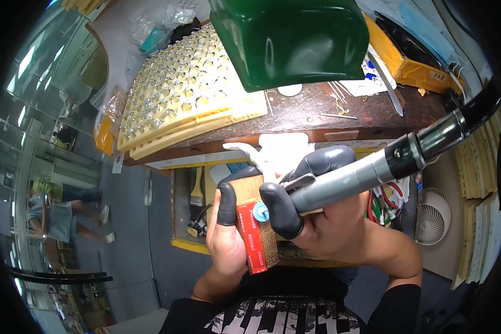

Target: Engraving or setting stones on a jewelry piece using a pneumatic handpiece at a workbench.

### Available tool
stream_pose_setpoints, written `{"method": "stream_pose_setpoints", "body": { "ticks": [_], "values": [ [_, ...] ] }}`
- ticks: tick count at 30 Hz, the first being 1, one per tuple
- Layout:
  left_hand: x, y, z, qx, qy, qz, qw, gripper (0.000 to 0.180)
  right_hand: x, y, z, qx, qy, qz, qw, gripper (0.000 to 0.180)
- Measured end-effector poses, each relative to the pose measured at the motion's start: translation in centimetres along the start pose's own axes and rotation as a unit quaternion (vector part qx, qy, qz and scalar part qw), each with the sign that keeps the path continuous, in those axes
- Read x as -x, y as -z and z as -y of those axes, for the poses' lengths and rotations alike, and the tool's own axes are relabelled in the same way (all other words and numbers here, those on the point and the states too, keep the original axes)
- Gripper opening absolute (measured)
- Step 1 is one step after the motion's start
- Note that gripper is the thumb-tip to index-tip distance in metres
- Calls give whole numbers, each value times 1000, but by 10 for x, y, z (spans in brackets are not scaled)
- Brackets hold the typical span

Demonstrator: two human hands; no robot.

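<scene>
In my left hand (227,245), a wooden block (246,186) with a red printed wrapper and a coarse brown side is held upright over the drawer. A black finger cot covers the left thumb. My right hand (339,225), with black cots on its thumb and finger, grips a grey rotary handpiece (345,181), whose black flexible shaft runs to the upper right. A small light-blue disc (260,211) at the handpiece's tip lies against the block; whether it presses on it I cannot tell. A thin metal lever (300,181) sits along the handpiece by the right fingers.
Ahead, a cream tray (178,89) carries many metal rings on the dark wooden bench (317,108). A green shade (295,44) hangs over it. Knife (388,86) and thin rods lie right. Below are an open drawer with a brush (197,186) and pliers, and a white fan (432,217).
</scene>
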State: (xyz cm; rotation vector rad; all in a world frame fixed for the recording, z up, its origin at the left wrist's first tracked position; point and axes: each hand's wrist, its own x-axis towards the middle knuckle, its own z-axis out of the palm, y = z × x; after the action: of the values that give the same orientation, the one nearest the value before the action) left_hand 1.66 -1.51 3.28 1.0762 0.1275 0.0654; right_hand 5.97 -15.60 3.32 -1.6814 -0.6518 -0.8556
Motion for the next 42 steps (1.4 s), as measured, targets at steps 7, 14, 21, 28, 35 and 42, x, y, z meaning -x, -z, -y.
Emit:
{"method": "stream_pose_setpoints", "body": {
  "ticks": [7, 14, 21, 28, 35, 42],
  "values": [
    [-1, 4, 2, 15, -6, 21, 1000, 47, -2, 2, 3, 3, -5, 5, 1000, 15],
    [0, 3, 2, 20, -5, 1, 1000, 47, -2, 2, 4, 2, -9, 7, 1000, 14],
    [0, 3, -2, 16, 12, -9, 1000, 48, -1, 6, 6, 6, -22, 12, 1000, 14],
    [0, 1, -3, 44, 23, -20, 999, 48, -1, 6, 2, 28, -1, 16, 999, 14],
    [-1, 15, -1, 24, 31, 55, 998, 46, -4, 7, 5, 4, -13, 20, 1000, 12],
    [-3, 11, 0, 34, 19, 51, 998, 47, -6, 13, 6, 26, -9, 63, 998, 6]
  ]
}}
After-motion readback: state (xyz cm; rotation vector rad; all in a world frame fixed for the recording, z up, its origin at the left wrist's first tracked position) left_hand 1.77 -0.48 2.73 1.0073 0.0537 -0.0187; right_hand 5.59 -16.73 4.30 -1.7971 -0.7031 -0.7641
